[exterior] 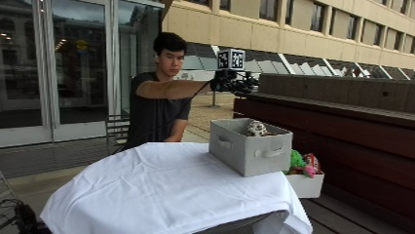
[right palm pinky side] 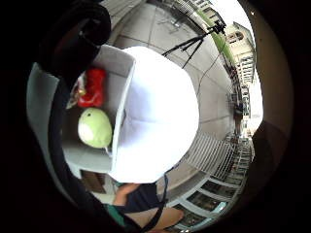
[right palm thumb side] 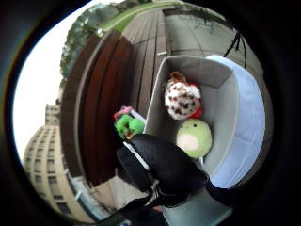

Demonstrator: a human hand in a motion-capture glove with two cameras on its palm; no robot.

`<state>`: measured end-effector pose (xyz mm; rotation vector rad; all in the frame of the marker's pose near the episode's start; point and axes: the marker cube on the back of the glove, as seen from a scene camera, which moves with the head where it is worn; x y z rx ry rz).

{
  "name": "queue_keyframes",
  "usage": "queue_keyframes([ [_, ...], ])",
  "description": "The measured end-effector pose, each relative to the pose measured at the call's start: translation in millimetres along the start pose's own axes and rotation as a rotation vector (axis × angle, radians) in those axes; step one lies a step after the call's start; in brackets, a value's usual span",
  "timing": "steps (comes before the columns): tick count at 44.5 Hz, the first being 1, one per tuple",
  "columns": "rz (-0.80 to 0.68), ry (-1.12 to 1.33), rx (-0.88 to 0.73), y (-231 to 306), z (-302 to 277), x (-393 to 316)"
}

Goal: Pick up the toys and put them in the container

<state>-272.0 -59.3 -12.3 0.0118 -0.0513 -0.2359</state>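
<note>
Outside view: beside the white-clothed round table (exterior: 162, 190), facing the person across it, fairly near.
Palm views: high above, looking down into the grey fabric container (right palm thumb side: 221, 94).
Shared: container (right palm pinky side: 119, 65), spotted plush toy (exterior: 257, 128) (right palm thumb side: 181, 99).

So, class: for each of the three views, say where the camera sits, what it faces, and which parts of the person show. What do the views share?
Outside view: across the table, facing the person, gloved right hand raised above the grey container.
Little finger side view: on the palm, looking down into the container; black strap at the edge.
Thumb side view: on the palm, facing the container; gloved finger shows.
Shared: the container; both palm views show the green plush.
</note>
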Motion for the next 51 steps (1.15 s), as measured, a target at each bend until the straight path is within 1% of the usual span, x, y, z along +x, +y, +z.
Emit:
queue_keyframes([
  [7,0.054,0.002,0.035,12.6,-9.5,58.0],
  [14,0.110,0.031,0.071,45.6,-14.4,122.2],
  [22,0.131,0.046,0.077,80.5,-10.6,189.0],
  [27,0.169,0.063,0.126,102.0,-7.2,219.7],
  [35,0.199,0.065,0.132,132.5,-2.8,252.0],
  [37,0.225,0.063,0.102,138.8,-2.7,256.3],
  [40,0.306,0.072,0.031,155.1,-3.2,258.2],
  [44,0.200,0.090,0.096,159.0,6.7,274.1],
  [46,0.196,0.091,0.100,159.2,10.0,278.7],
  [51,0.352,0.073,-0.033,179.1,6.3,267.7],
])
